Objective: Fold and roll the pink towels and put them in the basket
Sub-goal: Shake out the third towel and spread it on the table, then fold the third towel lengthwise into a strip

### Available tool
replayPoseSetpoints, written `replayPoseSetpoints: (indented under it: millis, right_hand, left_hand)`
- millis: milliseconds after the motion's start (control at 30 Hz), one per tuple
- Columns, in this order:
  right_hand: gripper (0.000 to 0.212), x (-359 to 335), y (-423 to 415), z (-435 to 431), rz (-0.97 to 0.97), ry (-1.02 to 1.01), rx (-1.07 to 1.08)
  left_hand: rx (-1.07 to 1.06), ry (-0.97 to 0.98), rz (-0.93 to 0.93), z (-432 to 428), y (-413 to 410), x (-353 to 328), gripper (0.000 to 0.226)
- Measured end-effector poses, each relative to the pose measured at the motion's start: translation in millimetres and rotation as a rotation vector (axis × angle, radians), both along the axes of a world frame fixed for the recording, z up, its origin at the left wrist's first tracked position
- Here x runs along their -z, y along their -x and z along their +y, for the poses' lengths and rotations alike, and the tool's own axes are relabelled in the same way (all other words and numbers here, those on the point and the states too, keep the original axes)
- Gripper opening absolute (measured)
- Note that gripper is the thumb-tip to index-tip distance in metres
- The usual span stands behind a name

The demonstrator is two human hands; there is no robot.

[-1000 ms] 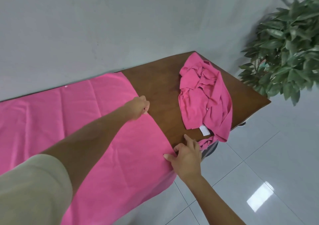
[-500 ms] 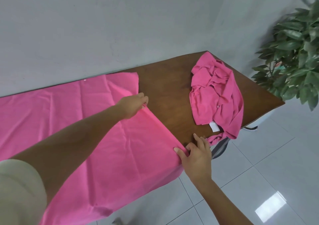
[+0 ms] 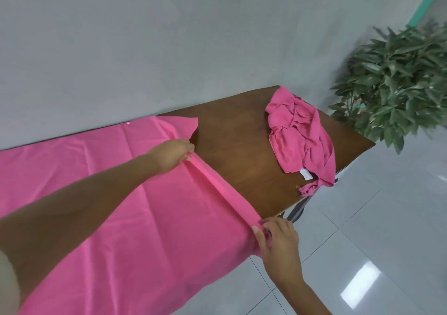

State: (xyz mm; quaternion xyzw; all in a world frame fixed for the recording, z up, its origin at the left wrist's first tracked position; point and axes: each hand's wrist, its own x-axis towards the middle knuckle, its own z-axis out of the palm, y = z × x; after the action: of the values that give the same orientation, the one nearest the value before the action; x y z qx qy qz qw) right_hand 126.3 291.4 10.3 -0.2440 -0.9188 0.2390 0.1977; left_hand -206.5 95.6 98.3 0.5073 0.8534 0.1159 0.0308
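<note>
The spread pink towel (image 3: 145,205) lies flat across the bench (image 3: 237,155) and looks thin, limp and light. The left hand (image 3: 173,155) and right hand (image 3: 278,239) pinch its rolled end edge with curled fingers (image 3: 273,224). Holding both ends should keep the roll even.

Light was bright, soft and even, with no hard shadows. The glossy floor (image 3: 362,218) carried a white rectangular glare patch low on the right and a smaller one at the right edge. The plant (image 3: 399,77) was smeared by motion blur and threw a dim, fuzzy shadow on the grey wall (image 3: 169,36) to its left. The spread towel (image 3: 145,218) looked strongly saturated, its creases marked only by faint shading. Wide-angle distortion tilted and bowed the bench (image 3: 242,150) edge, and the pale sleeve (image 3: 7,278) at the lower left was out of focus.
</note>
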Motion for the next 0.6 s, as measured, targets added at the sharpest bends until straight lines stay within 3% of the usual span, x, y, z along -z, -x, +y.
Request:
replayPoseSetpoints:
  millis: [200,367,600]
  right_hand:
    - [0.048,-1,-22,-73,-0.054,0.100,0.072]
    - [0.006,4,-41,-117,-0.048,0.083,0.129]
    - [0.024,5,-57,-159,-0.041,0.045,0.125]
  left_hand:
    - [0.002,0.018,-0.019,-61,1,15,0.015]
    - [0.005,-0.017,-0.048,-101,-6,29,0.017]
    - [-0.054,-0.080,-0.074,-151,-20,23,0.014]
